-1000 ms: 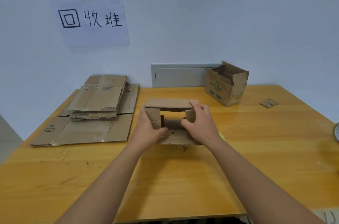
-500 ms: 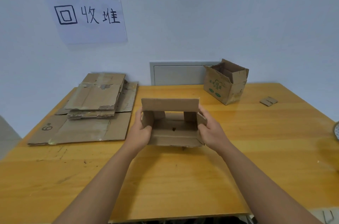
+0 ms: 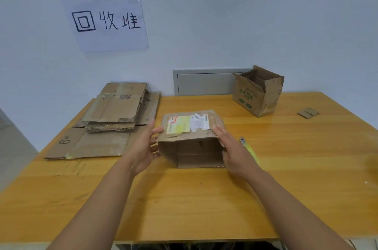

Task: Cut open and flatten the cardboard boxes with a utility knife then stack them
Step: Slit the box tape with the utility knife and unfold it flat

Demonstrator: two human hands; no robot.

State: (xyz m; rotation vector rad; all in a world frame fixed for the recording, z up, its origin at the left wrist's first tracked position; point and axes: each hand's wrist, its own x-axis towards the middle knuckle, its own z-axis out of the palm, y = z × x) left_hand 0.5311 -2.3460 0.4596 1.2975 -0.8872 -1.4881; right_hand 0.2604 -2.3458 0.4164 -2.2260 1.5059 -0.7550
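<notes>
Small cardboard box (image 3: 190, 139) sits mid-bench on the yellow wooden bench (image 3: 184, 204), open end toward the camera, interior visible. Top face tilts up toward the viewer and carries a shipping label (image 3: 179, 125), yellowish-white, partly torn, with white paper remnants to its right and a small red mark near the upper right corner. Print on the label too small to read.

Left hand (image 3: 143, 147): at the box's left side, thumb on the top panel's left edge, fingers curled in against the left wall. Grip clamped on the box.
Right hand (image 3: 235, 151): at the box's right side, fingers extended along the right edge of the top panel, touching it. Fingers look straight, grip apart, not wrapped round the box.

Utility knife (image 3: 248, 148): yellow-green handle with a grey tip, lying on the bench just right of the right hand, partly hidden by it. Neither hand touches it.

Stack of flattened cardboard (image 3: 110, 123) at the left rear of the bench, several sheets, smaller ones on top. The bottom sheet shows a handwritten mark reading roughly "6" near its left end.

Second box (image 3: 257, 94), upright and open-topped, at the right rear, with green printing on its front face; characters not legible. Small cardboard scrap (image 3: 307, 112) lies further right, well apart from it.

Wall sign (image 3: 104, 20), a white sheet in a clear sleeve, hand-lettered in black: "回收堆". Grey wall panel (image 3: 204, 83) behind the bench.
</notes>
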